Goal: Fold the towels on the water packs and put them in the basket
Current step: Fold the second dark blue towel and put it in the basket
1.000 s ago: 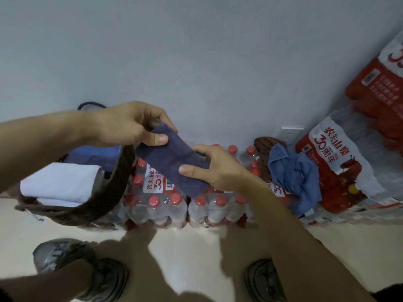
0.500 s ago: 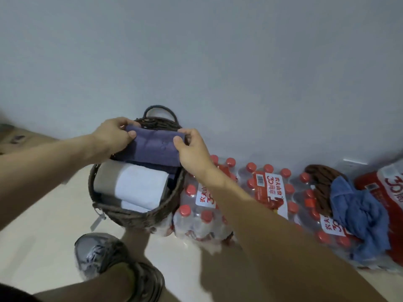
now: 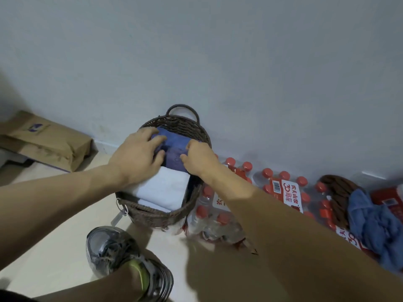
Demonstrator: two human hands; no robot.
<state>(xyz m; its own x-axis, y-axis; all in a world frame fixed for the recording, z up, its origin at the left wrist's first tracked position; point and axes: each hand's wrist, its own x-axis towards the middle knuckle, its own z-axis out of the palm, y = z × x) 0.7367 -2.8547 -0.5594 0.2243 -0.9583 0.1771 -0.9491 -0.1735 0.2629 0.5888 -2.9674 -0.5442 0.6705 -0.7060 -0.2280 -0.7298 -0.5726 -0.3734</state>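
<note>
Basket [image 3: 157,213], frame centre: two folded towels, one white towel [image 3: 162,188], one purple towel [image 3: 174,149]. Left hand [image 3: 137,155] fingers flat on purple; right hand [image 3: 199,159] fingers curled on its edge. Earlier held above the rim; now inside. Two loose towels [image 3: 370,221] on water packs [image 3: 281,190], right.

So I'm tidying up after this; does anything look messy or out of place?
Yes: a blue towel and a brown towel lie crumpled and unfolded on the water packs at right. The towels in the basket look neatly folded.

Hands [image 3: 165,158] cover much of navy towel [image 3: 174,147]; light blue towel [image 3: 375,223] (maybe crumpled) blurred, cut by right edge.
</note>
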